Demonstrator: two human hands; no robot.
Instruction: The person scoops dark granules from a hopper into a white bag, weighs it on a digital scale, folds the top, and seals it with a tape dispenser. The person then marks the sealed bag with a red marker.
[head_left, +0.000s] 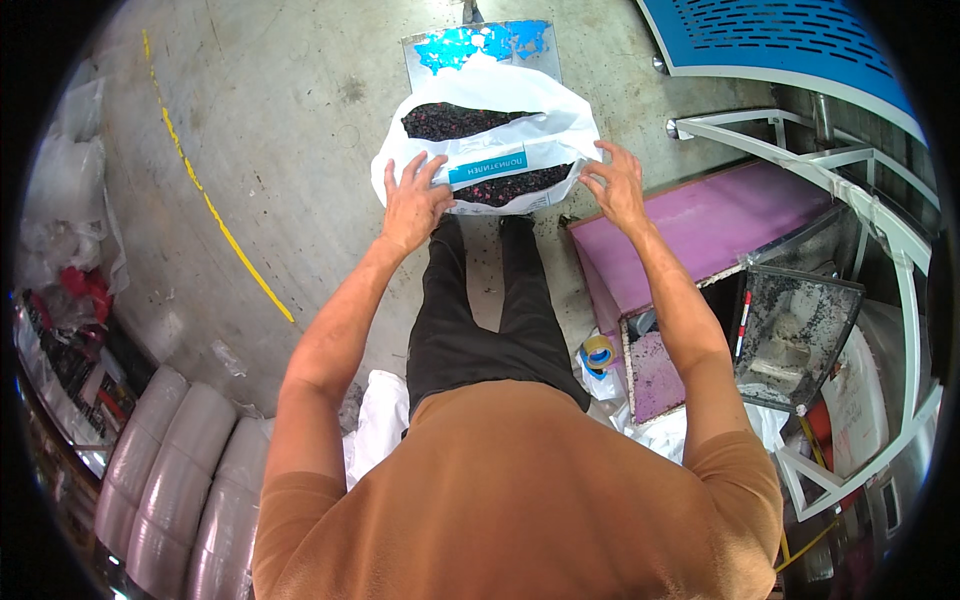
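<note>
A white plastic bag stands in front of my legs with its mouth spread wide. Dark granules with reddish specks fill it, and a white strip with a blue label crosses the opening. My left hand grips the near left rim, its fingers partly spread over the plastic. On the right side, my right hand has its fingers bent around the rim. Under and behind the bag lies a flat metal plate with peeling blue film; the bag hides its near part.
To the right are a purple box, a dirty dark tray with a red-and-white marker, a tape roll and a pale metal frame. A blue slotted panel is beyond. Wrapped rolls and a yellow floor line lie left.
</note>
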